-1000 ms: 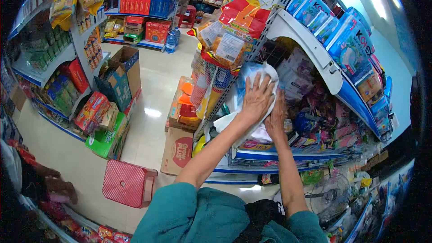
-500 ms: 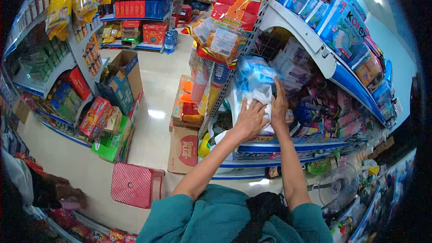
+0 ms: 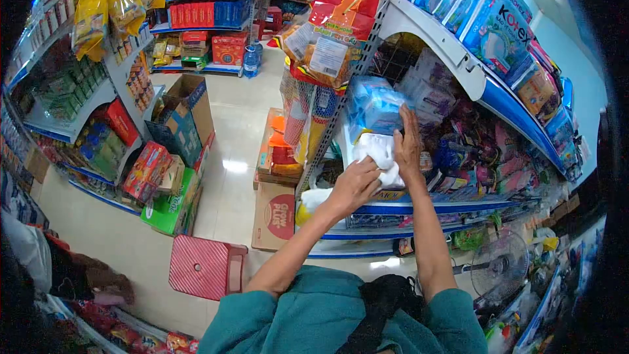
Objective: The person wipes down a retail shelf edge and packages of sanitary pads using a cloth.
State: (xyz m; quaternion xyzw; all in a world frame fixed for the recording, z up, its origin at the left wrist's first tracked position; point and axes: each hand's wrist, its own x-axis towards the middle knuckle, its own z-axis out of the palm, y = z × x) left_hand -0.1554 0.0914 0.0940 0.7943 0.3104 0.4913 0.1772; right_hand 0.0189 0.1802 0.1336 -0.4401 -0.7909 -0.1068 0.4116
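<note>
My left hand [image 3: 357, 187] is closed on a bunched white cloth [image 3: 386, 169] over a white package [image 3: 375, 145] on the shelf. Another white piece, perhaps the cloth's other end, shows beside my left wrist. My right hand [image 3: 409, 144] stands upright along the right side of that package, fingers stretched out, with its palm toward the package. Just behind both hands sit blue plastic-wrapped packs [image 3: 380, 106]. My fingers hide part of the cloth and the package.
Overhead to the right is an upper shelf [image 3: 458, 69] with blue Kotex packs [image 3: 495, 29]. Snack bags [image 3: 331, 39] hang at the shelf's left end. A red stool [image 3: 203, 265], a cardboard carton [image 3: 274, 216] and a fan [image 3: 501, 262] stand low around me.
My left hand has drawn back toward me with the cloth, and its fingers have curled in. More of the white package shows. My right hand stays beside it. The view has shifted slightly.
</note>
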